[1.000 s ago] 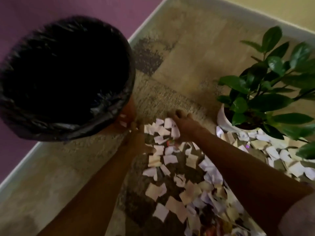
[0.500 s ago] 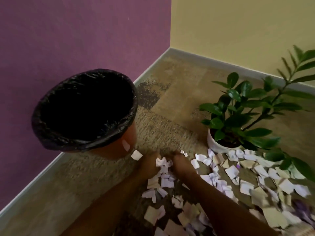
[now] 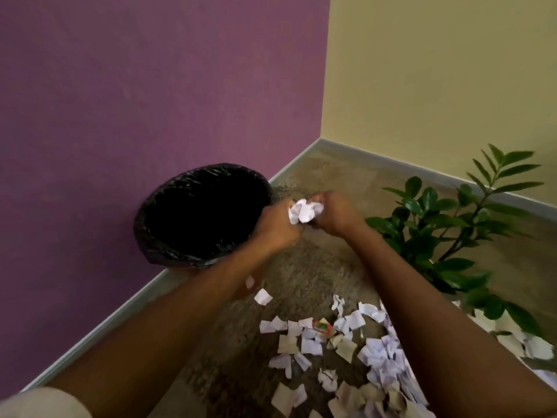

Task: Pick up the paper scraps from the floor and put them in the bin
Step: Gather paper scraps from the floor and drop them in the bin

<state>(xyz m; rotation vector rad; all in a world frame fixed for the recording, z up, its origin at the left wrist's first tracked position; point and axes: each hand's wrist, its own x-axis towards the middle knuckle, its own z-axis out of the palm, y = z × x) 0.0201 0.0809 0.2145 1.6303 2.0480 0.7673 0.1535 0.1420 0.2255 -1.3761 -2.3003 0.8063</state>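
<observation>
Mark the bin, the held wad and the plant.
bin (image 3: 180,251), head view, near rim of black liner
wad (image 3: 305,210), head view, middle of white paper between both hands
plant (image 3: 428,206), head view, glossy leaf

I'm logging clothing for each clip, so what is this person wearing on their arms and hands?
Both forearms are bare from wrist to above the elbow. The left hand and right hand have no gloves, and no watch, ring or bracelet shows. The edge of a light beige short sleeve appears at the left upper arm. The right arm runs out of the picture bare.
</observation>
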